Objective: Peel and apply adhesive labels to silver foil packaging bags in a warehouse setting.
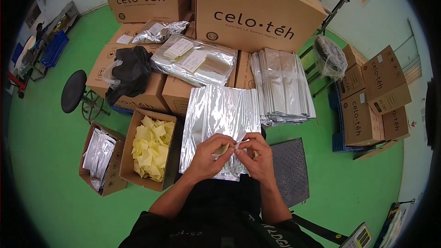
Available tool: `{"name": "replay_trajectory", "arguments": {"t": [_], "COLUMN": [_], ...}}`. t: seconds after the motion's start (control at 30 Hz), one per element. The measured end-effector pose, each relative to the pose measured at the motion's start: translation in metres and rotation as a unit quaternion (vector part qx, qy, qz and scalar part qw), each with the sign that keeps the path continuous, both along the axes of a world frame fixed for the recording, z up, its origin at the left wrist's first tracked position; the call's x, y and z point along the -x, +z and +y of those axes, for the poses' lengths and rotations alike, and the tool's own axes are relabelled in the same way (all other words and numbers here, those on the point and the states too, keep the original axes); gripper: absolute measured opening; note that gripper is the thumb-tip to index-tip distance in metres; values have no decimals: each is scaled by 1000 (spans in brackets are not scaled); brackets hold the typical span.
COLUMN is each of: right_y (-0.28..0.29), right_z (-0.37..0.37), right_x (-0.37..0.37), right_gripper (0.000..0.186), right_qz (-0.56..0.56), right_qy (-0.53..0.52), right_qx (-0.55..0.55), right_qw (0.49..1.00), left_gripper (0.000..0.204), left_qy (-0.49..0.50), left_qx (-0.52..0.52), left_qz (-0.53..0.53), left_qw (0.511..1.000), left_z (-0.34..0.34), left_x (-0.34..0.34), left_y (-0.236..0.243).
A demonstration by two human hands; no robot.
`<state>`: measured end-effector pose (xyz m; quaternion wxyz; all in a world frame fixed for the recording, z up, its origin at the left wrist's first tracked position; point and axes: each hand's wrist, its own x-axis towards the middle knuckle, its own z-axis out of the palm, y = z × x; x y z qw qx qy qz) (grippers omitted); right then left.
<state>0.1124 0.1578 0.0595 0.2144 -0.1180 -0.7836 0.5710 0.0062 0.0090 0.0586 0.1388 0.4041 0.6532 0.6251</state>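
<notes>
Both hands meet over a stack of silver foil bags [223, 110] lying across my lap. My left hand [207, 157] is closed, pinching a small curled piece of pale yellow paper [222, 150], which looks like a sticker label. My right hand [258, 156] is closed too, its fingertips pressed against the left ones at the paper's edge. The fingers hide part of the piece, so I cannot see whether a layer is separated from it. Beyond the lap stack lies a large foil pack [213, 55] with a stack of white labels [178, 47] on it.
To the left stand an open carton of yellow paper scraps [154, 147] and a carton of foil pieces [98, 156]. A black plastic bag [131, 73] rests on cardboard boxes. More flat foil bags [282, 82] are piled at the right. A dark metal plate [289, 170] lies on the green floor.
</notes>
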Motion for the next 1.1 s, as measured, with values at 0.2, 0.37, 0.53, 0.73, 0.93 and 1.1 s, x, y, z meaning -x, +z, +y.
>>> {"name": "replay_trajectory", "arguments": {"t": [0.2,0.37,0.53,0.73,0.93,1.1], "right_y": [-28,-22,-19,10,-8,-35], "right_z": [21,40,35,11,25,54], "right_x": [-9,-12,-8,-4,18,32], "right_gripper": [12,5,6,21,19,22], "right_qz": [121,198,111,-130,-199,-231], "right_qy": [-39,-149,-206,-35,-5,-24], "right_qx": [488,545,461,227,135,15], "right_qw": [864,801,856,964,971,973], "left_gripper": [12,15,8,21,28,43], "left_qy": [135,159,259,243,88,31], "left_qx": [-208,-218,-91,-17,123,228], "left_qz": [-574,-429,-186,245,336,338], "left_qw": [780,862,943,938,930,913], "left_z": [-5,-18,-15,-8,3,2], "left_x": [-1,14,7,-1,-16,0], "left_y": [-15,-29,-10,-10,-28,-35]}}
